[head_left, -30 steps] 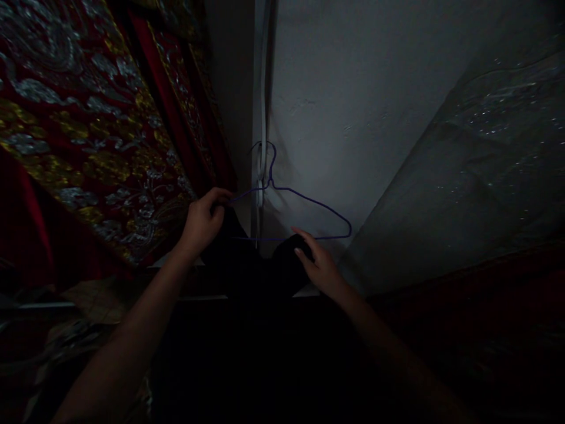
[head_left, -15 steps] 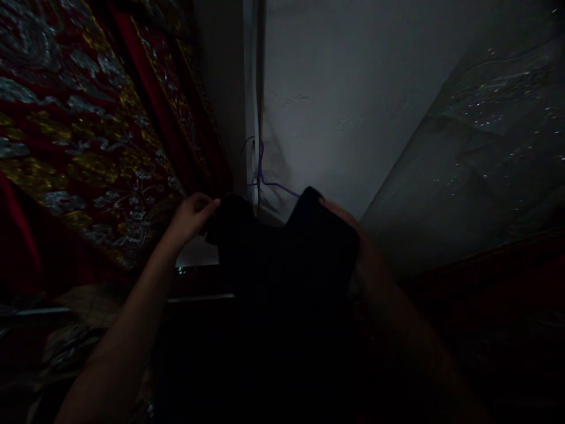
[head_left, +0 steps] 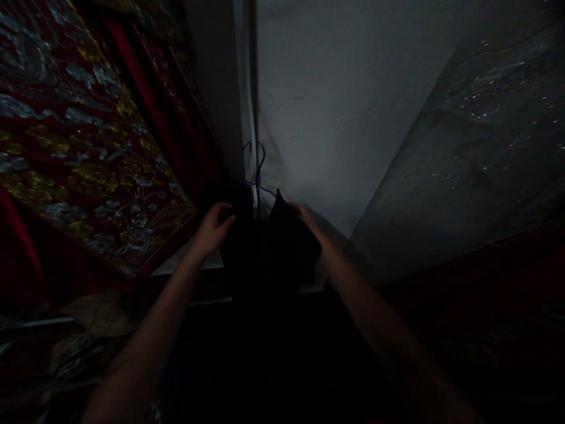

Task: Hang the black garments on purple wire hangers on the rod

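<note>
A dark garment [head_left: 269, 247] hangs over a thin purple wire hanger [head_left: 260, 168], whose hook catches on a white vertical strip [head_left: 248, 118] against the pale wall. My left hand [head_left: 212, 231] grips the garment's left shoulder, fingers curled around the cloth. My right hand [head_left: 306, 219] lies on the garment's right shoulder, mostly hidden behind the fabric. Only the hanger's hook and neck show; its arms are covered by the garment.
A red cloth with gold and silver embroidery [head_left: 79, 147] hangs at the left. A grey sequinned fabric [head_left: 477, 153] slopes along the right. The pale wall [head_left: 335, 88] is behind the hanger. Below my arms everything is dark.
The garment went from below the bare hanger up over both its arms. My right hand rose from the bottom bar to the right shoulder, and both hands drew closer together.
</note>
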### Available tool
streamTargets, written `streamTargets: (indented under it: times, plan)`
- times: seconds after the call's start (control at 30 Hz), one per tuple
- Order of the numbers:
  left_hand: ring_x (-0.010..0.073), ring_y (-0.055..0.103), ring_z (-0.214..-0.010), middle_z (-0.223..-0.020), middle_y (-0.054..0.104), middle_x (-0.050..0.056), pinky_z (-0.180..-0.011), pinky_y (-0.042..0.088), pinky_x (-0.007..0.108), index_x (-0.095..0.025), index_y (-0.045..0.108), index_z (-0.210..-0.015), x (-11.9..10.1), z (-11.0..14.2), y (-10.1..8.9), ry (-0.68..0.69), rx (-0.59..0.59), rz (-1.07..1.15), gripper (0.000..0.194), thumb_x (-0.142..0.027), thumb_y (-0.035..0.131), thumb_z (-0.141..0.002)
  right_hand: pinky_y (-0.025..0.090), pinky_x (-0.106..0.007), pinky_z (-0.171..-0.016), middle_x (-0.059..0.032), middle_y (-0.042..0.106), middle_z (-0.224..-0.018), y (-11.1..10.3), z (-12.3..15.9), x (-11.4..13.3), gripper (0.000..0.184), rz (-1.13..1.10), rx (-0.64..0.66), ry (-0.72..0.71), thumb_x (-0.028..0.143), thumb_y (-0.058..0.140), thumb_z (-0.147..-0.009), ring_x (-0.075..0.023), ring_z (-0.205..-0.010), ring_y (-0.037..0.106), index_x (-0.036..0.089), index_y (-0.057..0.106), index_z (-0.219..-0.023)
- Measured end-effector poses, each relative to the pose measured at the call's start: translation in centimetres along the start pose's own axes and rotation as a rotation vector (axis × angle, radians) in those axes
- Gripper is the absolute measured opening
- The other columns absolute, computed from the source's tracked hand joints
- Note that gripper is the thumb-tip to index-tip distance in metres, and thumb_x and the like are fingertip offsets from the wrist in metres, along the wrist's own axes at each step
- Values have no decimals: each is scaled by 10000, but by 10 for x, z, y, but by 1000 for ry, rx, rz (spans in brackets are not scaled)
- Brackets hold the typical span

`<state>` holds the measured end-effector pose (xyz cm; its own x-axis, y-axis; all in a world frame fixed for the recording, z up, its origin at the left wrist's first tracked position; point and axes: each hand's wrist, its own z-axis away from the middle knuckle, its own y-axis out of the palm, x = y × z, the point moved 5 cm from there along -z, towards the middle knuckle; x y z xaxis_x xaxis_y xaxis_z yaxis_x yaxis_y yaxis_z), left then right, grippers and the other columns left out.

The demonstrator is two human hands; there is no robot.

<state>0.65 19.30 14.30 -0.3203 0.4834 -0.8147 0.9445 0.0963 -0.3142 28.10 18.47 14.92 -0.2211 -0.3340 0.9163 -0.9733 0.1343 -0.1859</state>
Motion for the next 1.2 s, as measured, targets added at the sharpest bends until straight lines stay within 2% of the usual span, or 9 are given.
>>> streamTargets:
  times: [0.13,0.23,0.47,0.6,0.67,0.83,0.93,1.07,1.2]
  plan:
    - [252,621,-1075,-1184,642,106,-964,472,422,-200,599,-1154,11,10,-3,29,-26,-54,373,-320,678,-809,565,-371,-760,-56,749,-833,-13,37,2,558,-126,236,94,681,446,-928,-237,-855,711,212,748,-911]
    - [242,642,-1019,-1175,633,110,-897,509,417,-197,553,-1168,16,11,-7,-40,-61,29,415,-334,681,-798,554,-348,-748,-31,740,-852,-17,67,13,393,-6,355,23,603,640,-855,-228,-847,687,222,735,-885]
    - [205,638,-1056,-1078,667,60,-931,495,348,-202,596,-1123,-54,25,-11,174,-195,89,280,-335,644,-881,535,-328,-694,-33,722,-866,-39,80,46,321,-121,78,-5,516,651,-869,-200,-751,669,225,707,-993]
    - [214,654,-1024,-1040,702,66,-933,498,343,-186,660,-1051,-100,39,-10,160,-98,152,262,-406,616,-916,541,-327,-713,-52,726,-947,-42,116,71,327,-19,36,-51,498,611,-914,-219,-847,679,235,696,-1087]
    - [227,670,-1024,-1069,719,89,-940,504,361,-177,653,-1109,-113,49,-3,52,32,311,326,-442,602,-925,545,-343,-798,-68,721,-1027,-25,140,84,345,99,188,-102,470,607,-929,-234,-955,673,232,682,-1167]
    - [176,693,-673,-1017,734,103,-707,568,353,-188,559,-1275,-114,102,15,-419,566,600,456,-477,593,-924,525,-309,-903,-60,689,-1128,30,185,86,318,216,911,-181,414,615,-951,-188,-1005,664,230,681,-1203]
    - [98,558,-496,-853,716,37,-497,477,232,-190,680,-1028,-102,127,-8,-445,745,252,333,-492,599,-915,473,-364,-1040,-78,641,-1254,24,164,62,323,257,714,-221,380,581,-975,-206,-1167,614,252,644,-1265]
    - [121,598,-619,-741,699,20,-533,461,195,-191,656,-641,-102,113,-55,-214,624,-150,395,-476,599,-908,324,-484,-1181,-123,425,-1516,-2,124,29,590,367,197,-274,398,662,-900,-279,-1433,378,280,485,-1451]
    - [134,594,-552,-604,652,1,-509,465,215,-202,679,-634,-109,78,-72,-69,461,-220,354,-460,644,-873,529,-413,-912,-97,697,-1122,7,111,9,384,202,390,-147,527,579,-920,-276,-1059,648,214,726,-1087]
